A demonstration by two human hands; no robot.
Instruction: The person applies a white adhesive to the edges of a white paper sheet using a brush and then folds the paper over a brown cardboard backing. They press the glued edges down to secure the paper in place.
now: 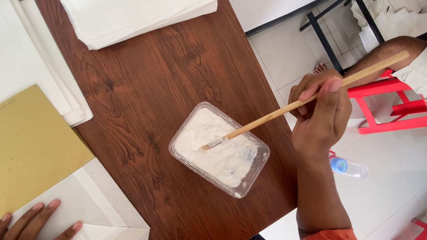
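Note:
My right hand (321, 112) grips a long wooden brush (289, 109) near its middle. The brush's bristle tip dips into white paste in a clear plastic tub (253, 173) that sits on the brown wooden table (151, 89). At the lower left, my left hand (25, 228) lies flat with fingers spread on a folded white paper sheet (101, 211), touching the edge of a yellow-brown cardboard sheet (25, 145).
A stack of white paper (139, 14) lies at the table's far edge, another white stack (27, 60) at the left. Beyond the table's right edge sit a red stool (392, 104), another person's leg (386, 55) and a small bottle (350, 167) on the tiled floor.

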